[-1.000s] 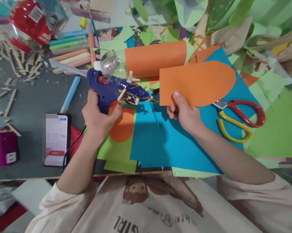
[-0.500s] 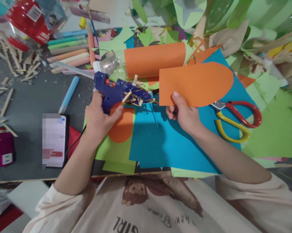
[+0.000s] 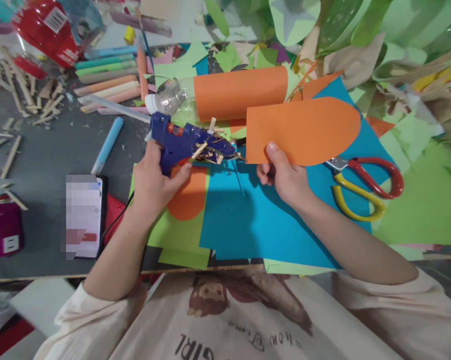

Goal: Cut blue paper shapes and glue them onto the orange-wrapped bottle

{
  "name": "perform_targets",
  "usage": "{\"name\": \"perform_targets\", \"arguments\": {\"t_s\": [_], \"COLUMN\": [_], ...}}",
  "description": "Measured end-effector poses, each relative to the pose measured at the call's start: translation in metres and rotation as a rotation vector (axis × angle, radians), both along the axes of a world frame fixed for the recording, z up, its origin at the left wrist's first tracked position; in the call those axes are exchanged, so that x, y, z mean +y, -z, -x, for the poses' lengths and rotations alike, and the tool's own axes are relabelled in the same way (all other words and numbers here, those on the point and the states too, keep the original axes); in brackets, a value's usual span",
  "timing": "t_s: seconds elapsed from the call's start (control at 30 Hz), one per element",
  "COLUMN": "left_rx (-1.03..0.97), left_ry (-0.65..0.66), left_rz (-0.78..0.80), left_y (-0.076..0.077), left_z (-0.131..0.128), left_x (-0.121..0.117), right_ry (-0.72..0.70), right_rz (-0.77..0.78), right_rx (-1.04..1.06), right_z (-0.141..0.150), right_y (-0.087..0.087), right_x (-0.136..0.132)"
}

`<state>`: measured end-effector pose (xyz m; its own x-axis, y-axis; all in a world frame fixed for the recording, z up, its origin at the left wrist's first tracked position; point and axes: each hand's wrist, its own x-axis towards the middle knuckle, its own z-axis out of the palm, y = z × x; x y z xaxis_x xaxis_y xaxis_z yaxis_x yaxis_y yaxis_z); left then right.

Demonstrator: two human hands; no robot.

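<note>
My left hand (image 3: pixel 155 172) is closed round the handle of a blue hot glue gun (image 3: pixel 180 142), whose front is covered in stuck wood bits. A clear glue stick (image 3: pixel 122 108) pokes out of its back. The nozzle points right, at the lower left corner of an orange paper piece (image 3: pixel 304 131) with one rounded end. My right hand (image 3: pixel 285 172) pinches that paper by its lower edge, thumb on top. Behind them lies a clear plastic bottle (image 3: pixel 170 97) wrapped in orange paper (image 3: pixel 240 92). Another rounded orange piece (image 3: pixel 189 195) lies below the glue gun.
Red and yellow handled scissors (image 3: pixel 375 180) rest on blue paper (image 3: pixel 285 230) at my right. A phone (image 3: pixel 84 217), a blue marker (image 3: pixel 108 145) and a purple packet (image 3: pixel 3 230) lie at left. Markers, wood sticks (image 3: pixel 18 85) and green paper scraps (image 3: pixel 413 130) crowd the back and sides.
The glue gun in my left hand has shifted very slightly to the right. My right hand and the orange paper have barely moved.
</note>
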<state>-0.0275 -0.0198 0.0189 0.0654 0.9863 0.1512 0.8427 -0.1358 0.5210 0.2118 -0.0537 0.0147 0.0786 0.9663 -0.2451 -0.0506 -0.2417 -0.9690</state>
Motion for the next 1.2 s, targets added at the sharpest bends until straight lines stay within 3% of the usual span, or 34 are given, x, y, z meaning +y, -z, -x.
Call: {"name": "perform_targets", "arguments": {"t_s": [0.6, 1.2], "left_rx": [0.063, 0.070], "left_ry": [-0.027, -0.055], "left_rz": [-0.051, 0.000], "left_y": [0.004, -0.012], "left_z": [0.002, 0.002], "left_x": [0.003, 0.000], "right_ry": [-0.030, -0.178], "right_rz": [0.016, -0.010], "right_rx": [0.047, 0.078], "right_z": [0.001, -0.001], "right_y": [-0.002, -0.002], "right_x": [-0.001, -0.002]}}
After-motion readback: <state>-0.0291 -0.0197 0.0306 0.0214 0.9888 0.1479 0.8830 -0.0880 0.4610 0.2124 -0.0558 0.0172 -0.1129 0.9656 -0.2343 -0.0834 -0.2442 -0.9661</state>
